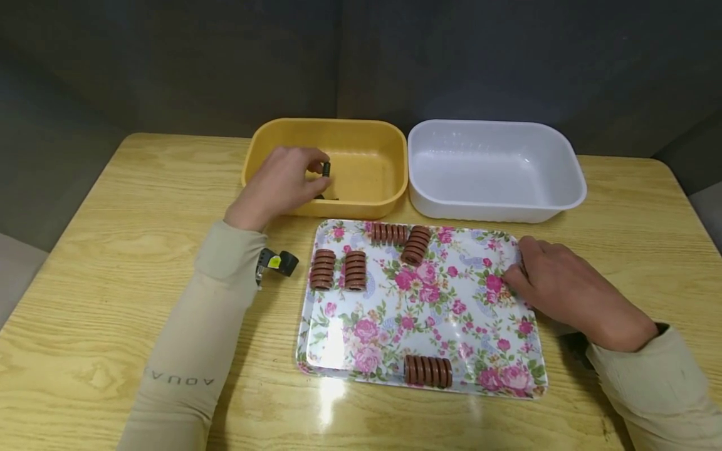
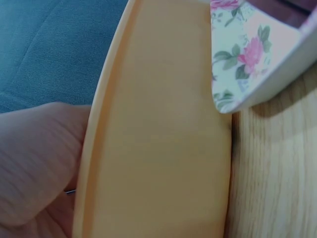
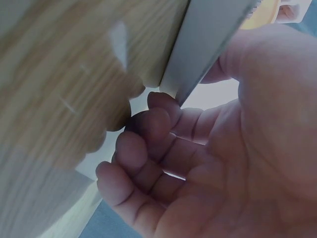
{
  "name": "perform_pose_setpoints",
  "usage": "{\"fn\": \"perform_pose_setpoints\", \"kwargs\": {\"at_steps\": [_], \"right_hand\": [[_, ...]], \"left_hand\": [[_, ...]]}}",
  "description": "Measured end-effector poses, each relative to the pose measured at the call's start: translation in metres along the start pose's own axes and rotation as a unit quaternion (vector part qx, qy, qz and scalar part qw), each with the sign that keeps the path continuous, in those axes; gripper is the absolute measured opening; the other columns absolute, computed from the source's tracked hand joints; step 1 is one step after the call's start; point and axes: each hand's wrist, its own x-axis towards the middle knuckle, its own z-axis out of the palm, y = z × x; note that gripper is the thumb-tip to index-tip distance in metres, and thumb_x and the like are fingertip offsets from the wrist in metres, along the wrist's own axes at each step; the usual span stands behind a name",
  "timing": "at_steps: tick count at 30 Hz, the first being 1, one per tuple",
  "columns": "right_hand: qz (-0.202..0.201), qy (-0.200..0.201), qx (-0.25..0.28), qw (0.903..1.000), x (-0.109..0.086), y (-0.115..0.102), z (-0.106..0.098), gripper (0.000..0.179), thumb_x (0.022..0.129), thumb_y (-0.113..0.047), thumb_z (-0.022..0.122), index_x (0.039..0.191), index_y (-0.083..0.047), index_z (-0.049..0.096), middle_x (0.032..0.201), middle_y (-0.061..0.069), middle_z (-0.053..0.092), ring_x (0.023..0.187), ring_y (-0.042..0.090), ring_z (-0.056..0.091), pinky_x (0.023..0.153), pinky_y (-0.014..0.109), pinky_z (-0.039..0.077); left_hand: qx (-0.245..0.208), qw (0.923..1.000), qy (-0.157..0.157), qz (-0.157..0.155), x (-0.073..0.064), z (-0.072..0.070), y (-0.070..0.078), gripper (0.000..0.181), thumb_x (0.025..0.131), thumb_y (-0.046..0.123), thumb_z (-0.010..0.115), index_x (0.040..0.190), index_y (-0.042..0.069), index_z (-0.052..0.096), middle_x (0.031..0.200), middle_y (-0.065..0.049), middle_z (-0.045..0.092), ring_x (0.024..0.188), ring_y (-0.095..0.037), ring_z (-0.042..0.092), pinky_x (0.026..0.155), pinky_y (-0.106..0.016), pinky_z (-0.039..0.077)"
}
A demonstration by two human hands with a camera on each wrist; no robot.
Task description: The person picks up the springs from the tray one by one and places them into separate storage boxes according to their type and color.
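Note:
My left hand [image 1: 282,185] reaches over the near left part of the yellow bin [image 1: 369,210]. Between its thumb and fingers it pinches a small black spring [image 1: 326,169], ribbed like a coil. A bit of another dark thing shows on the bin's floor below the hand. The right hand [image 1: 564,291] grips the right edge of the floral tray [image 1: 451,332], thumb on top and fingers curled at the rim. On the tray lie brown springs: two upright ones [image 1: 323,270] at left, two [image 1: 416,245] near the back edge, one [image 1: 428,371] at the front.
A white bin [image 1: 496,213] stands right of the yellow one, at the back of the wooden table [image 1: 141,250]. Behind it rises a dark grey partition [image 1: 361,56]. A wrist camera [image 1: 279,262] sticks out from the left sleeve, left of the tray.

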Motion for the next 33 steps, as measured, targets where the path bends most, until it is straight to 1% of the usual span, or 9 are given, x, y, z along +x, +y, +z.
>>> {"fn": "perform_pose_setpoints", "kwargs": {"at_steps": [3, 6, 11, 13, 15, 24, 28, 33], "right_hand": [[0.000, 0.001, -0.002, 1.0000, 0.0000, 0.0001, 0.0000, 0.024, 0.105, -0.027, 0.046, 0.093, -0.006, 0.049, 0.080, 0.005, 0.052, 0.069, 0.017, 0.048, 0.066, 0.031, 0.038], [-0.001, 0.000, -0.002, 1.0000, 0.0003, 0.0003, 0.0002, 0.023, 0.105, -0.027, 0.046, 0.093, -0.006, 0.049, 0.080, 0.005, 0.052, 0.069, 0.017, 0.047, 0.066, 0.031, 0.038], [0.000, -0.001, -0.001, 1.0000, 0.0007, 0.0008, 0.0002, 0.023, 0.104, -0.026, 0.047, 0.093, -0.006, 0.049, 0.080, 0.005, 0.052, 0.069, 0.017, 0.047, 0.065, 0.031, 0.037], [-0.001, 0.001, 0.000, 1.0000, 0.0008, 0.0010, 0.0002, 0.023, 0.104, -0.026, 0.047, 0.093, -0.006, 0.049, 0.080, 0.005, 0.052, 0.069, 0.017, 0.048, 0.065, 0.031, 0.037], [-0.001, 0.000, 0.002, 1.0000, 0.0007, 0.0011, 0.0002, 0.022, 0.104, -0.026, 0.047, 0.092, -0.006, 0.049, 0.080, 0.005, 0.052, 0.068, 0.016, 0.048, 0.065, 0.031, 0.038], [-0.002, 0.000, 0.007, 1.0000, 0.0011, 0.0014, 0.0002, 0.022, 0.104, -0.026, 0.046, 0.092, -0.007, 0.049, 0.080, 0.004, 0.052, 0.067, 0.016, 0.047, 0.064, 0.030, 0.038], [0.000, -0.003, 0.006, 1.0000, 0.0029, 0.0015, 0.0002, 0.023, 0.104, -0.026, 0.047, 0.094, -0.006, 0.050, 0.081, 0.005, 0.052, 0.068, 0.016, 0.048, 0.065, 0.031, 0.038], [0.003, -0.009, 0.005, 0.9999, 0.0046, 0.0024, 0.0000, 0.023, 0.104, -0.027, 0.047, 0.095, -0.006, 0.050, 0.081, 0.005, 0.052, 0.069, 0.017, 0.048, 0.065, 0.031, 0.038]], "left_hand": [[0.002, 1.0000, -0.001, 0.002, -0.0007, -0.0004, -0.0004, 0.040, 0.099, 0.025, 0.066, 0.132, 0.002, 0.068, 0.124, -0.017, 0.074, 0.101, -0.029, 0.067, 0.097, -0.043, 0.054], [0.003, 1.0000, -0.007, -0.001, -0.0008, -0.0007, -0.0013, 0.040, 0.099, 0.025, 0.064, 0.131, 0.002, 0.068, 0.123, -0.017, 0.074, 0.100, -0.028, 0.066, 0.097, -0.043, 0.054], [-0.002, 0.9998, -0.020, -0.009, -0.0016, -0.0018, -0.0011, 0.043, 0.099, 0.025, 0.065, 0.134, 0.001, 0.067, 0.129, -0.018, 0.072, 0.115, -0.031, 0.068, 0.104, -0.045, 0.054], [-0.003, 0.9997, -0.022, -0.010, -0.0018, -0.0019, -0.0007, 0.044, 0.098, 0.026, 0.065, 0.134, 0.001, 0.066, 0.131, -0.019, 0.071, 0.117, -0.032, 0.068, 0.104, -0.046, 0.054], [-0.001, 0.9997, -0.023, -0.010, -0.0021, -0.0018, -0.0005, 0.045, 0.099, 0.028, 0.066, 0.134, 0.000, 0.066, 0.131, -0.019, 0.071, 0.117, -0.033, 0.068, 0.104, -0.047, 0.054], [0.005, 0.9998, -0.014, -0.009, -0.0028, -0.0022, 0.0033, 0.046, 0.100, 0.031, 0.066, 0.133, 0.000, 0.067, 0.130, -0.018, 0.072, 0.115, -0.031, 0.068, 0.104, -0.046, 0.055], [0.004, 0.9999, -0.006, -0.009, -0.0037, -0.0027, 0.0050, 0.044, 0.100, 0.030, 0.066, 0.132, 0.000, 0.068, 0.128, -0.017, 0.073, 0.114, -0.031, 0.069, 0.103, -0.045, 0.055], [0.009, 0.9999, 0.008, -0.001, -0.0046, -0.0024, 0.0075, 0.042, 0.100, 0.030, 0.066, 0.130, 0.001, 0.069, 0.126, -0.016, 0.074, 0.112, -0.030, 0.070, 0.104, -0.045, 0.055]]}}
